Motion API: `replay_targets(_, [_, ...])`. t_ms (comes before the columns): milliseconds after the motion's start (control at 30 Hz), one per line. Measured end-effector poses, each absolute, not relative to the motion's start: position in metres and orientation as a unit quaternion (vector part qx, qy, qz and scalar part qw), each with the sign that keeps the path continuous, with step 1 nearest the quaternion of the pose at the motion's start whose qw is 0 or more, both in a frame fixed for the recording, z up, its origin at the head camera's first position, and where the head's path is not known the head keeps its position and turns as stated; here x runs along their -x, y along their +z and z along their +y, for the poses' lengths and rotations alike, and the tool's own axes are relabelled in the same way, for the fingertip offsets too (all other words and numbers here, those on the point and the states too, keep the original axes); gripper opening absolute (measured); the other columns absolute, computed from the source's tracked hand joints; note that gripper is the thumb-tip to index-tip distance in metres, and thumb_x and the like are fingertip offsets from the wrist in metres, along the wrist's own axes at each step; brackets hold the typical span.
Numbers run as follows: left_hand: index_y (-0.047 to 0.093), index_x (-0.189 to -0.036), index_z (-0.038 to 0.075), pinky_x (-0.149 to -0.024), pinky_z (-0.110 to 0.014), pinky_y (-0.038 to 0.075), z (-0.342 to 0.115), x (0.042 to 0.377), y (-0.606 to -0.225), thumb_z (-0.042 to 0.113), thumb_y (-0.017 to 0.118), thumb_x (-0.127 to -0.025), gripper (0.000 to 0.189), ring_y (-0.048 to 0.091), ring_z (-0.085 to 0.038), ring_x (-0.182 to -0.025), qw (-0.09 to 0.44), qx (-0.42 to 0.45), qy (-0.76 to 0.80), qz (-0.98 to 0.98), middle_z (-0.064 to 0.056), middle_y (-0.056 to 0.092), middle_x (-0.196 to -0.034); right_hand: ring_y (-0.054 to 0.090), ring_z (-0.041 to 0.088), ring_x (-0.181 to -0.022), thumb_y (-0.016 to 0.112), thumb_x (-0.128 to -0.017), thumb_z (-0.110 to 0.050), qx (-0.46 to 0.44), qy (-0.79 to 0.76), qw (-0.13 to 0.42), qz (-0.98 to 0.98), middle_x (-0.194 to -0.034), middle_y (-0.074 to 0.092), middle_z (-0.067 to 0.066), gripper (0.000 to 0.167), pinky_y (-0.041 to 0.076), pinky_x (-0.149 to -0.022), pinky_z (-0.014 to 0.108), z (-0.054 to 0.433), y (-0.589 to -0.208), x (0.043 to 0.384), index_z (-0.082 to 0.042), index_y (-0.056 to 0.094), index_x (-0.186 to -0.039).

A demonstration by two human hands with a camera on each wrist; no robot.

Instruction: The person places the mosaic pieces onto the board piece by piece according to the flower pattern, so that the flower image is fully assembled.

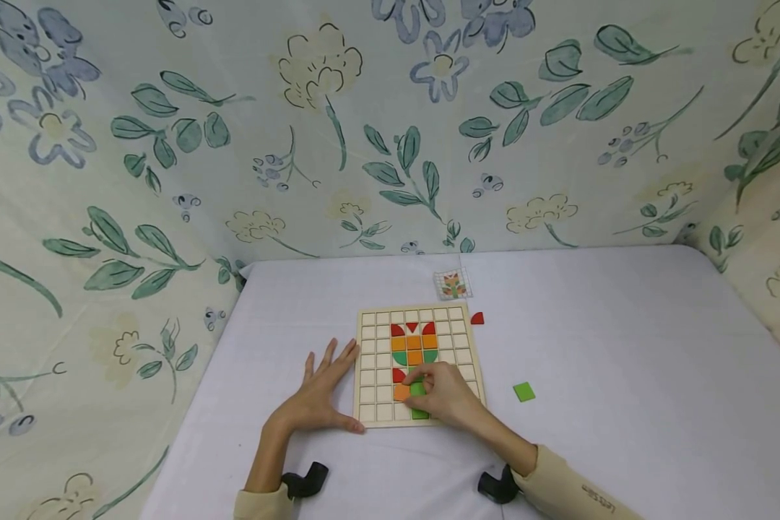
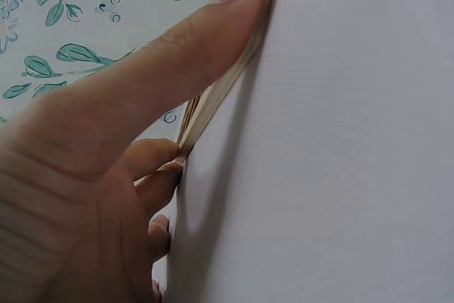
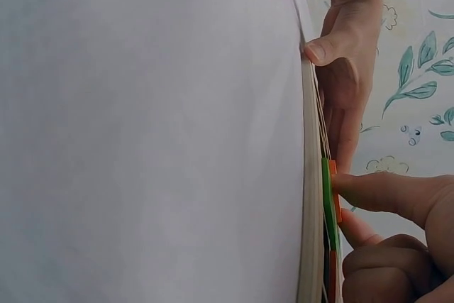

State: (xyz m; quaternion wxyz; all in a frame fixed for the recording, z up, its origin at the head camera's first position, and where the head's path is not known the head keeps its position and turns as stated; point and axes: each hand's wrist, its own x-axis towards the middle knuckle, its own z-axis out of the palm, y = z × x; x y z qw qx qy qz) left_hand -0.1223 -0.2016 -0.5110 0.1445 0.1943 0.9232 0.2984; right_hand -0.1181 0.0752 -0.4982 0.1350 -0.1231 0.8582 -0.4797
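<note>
A wooden grid board (image 1: 367,361) holds red, orange and green tiles in its middle columns. My right hand (image 1: 451,393) is over the lower part of the board, its thumb and index finger pinching an orange square tile (image 1: 401,393) by its edges. In the right wrist view the orange tile (image 3: 335,189) stands slightly proud, close beside a green tile (image 3: 327,193). The left hand (image 1: 318,393) has its fingers spread, with thumb at the board's bottom left corner and fingertips along the left edge. The right hand partly covers the green tiles below it.
Right of the board lie a loose green square tile (image 1: 523,391) and a red quarter-round tile (image 1: 477,318). A small pattern card (image 1: 453,284) with a flower picture lies behind the board. White cloth (image 1: 624,347) covers the table, and a floral curtain (image 1: 390,144) hangs behind.
</note>
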Motion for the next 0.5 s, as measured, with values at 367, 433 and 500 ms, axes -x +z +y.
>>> replay_targets(367, [0.014, -0.168, 0.019, -0.124, -0.069, -0.017, -0.2018, 0.1226, -0.5138, 0.059, 0.095, -0.06, 0.141, -0.011, -0.036, -0.163, 0.151, -0.186, 0.29, 0.927, 0.001, 0.008, -0.177, 0.028, 0.009, -0.047, 0.086, -0.08, -0.005, 0.126, -0.488, 0.139, 0.852, -0.054, 0.034, -0.004, 0.021, 0.02, -0.046, 0.019, 0.0754, -0.499, 0.1185, -0.005, 0.076, -0.099])
replay_targets(433, [0.014, -0.168, 0.018, -0.124, -0.069, -0.017, -0.2019, 0.1227, -0.5142, 0.06, 0.095, -0.06, 0.141, -0.011, -0.036, -0.163, 0.149, -0.188, 0.29, 0.926, 0.001, 0.008, -0.177, 0.028, 0.009, -0.047, 0.085, -0.081, -0.006, 0.127, -0.488, 0.14, 0.852, -0.053, 0.033, -0.005, 0.021, 0.019, -0.046, 0.019, 0.075, -0.4988, 0.1186, -0.005, 0.077, -0.1])
replay_targets(500, [0.014, -0.167, 0.018, -0.124, -0.069, -0.017, -0.2017, 0.1228, -0.5139, 0.059, 0.095, -0.06, 0.141, -0.01, -0.037, -0.163, 0.148, -0.189, 0.293, 0.925, 0.001, 0.008, -0.177, 0.028, 0.008, -0.047, 0.085, -0.081, -0.006, 0.128, -0.487, 0.141, 0.852, -0.053, 0.033, -0.006, 0.02, 0.02, -0.046, 0.019, 0.0747, -0.4984, 0.1184, -0.006, 0.077, -0.1])
